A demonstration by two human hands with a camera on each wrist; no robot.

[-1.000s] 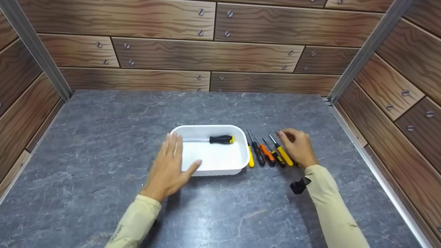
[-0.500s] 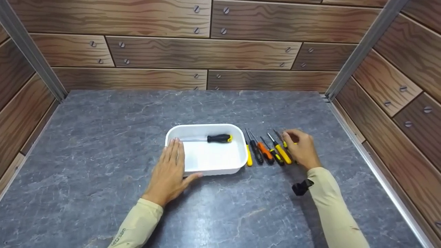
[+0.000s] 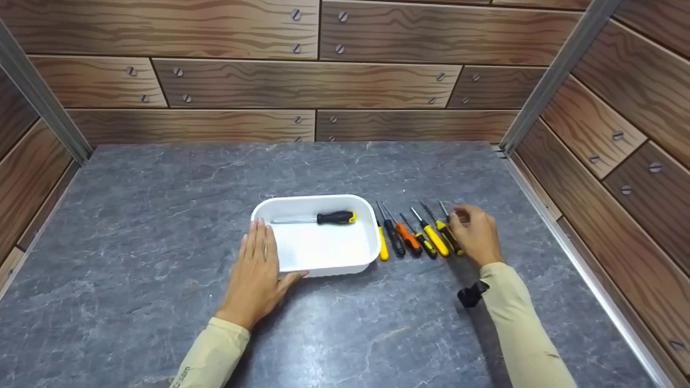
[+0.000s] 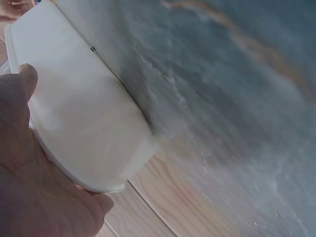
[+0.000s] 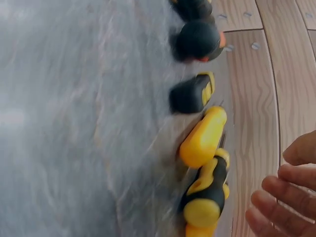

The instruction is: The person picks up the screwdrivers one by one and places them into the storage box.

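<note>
My left hand [image 3: 256,275] rests with straight fingers against the left end of a white tray [image 3: 323,253], its thumb along the near wall. Inside the tray lies a black-and-yellow screwdriver [image 3: 337,217], shaft pointing left. In the left wrist view the hand [image 4: 44,168] touches the tray's outer wall [image 4: 89,98]. My right hand [image 3: 477,234] is over the right end of a row of screwdrivers, partly hiding the last screwdriver [image 3: 443,209]. The right wrist view shows that hand [image 5: 286,192] with loosely bent fingers, holding nothing visible, beside a black-and-yellow screwdriver [image 5: 205,192].
Several screwdrivers lie side by side right of the tray, including a black screwdriver [image 3: 393,237], an orange-and-black screwdriver [image 3: 408,238] and a yellow screwdriver [image 3: 435,240]. Wood-patterned walls [image 3: 215,81] enclose the grey marbled table [image 3: 161,205] at back and sides.
My right hand has shifted right along the row, uncovering a black-and-yellow screwdriver. My left thumb has moved from over the tray's inside to its near wall. The head view has shifted slightly.
</note>
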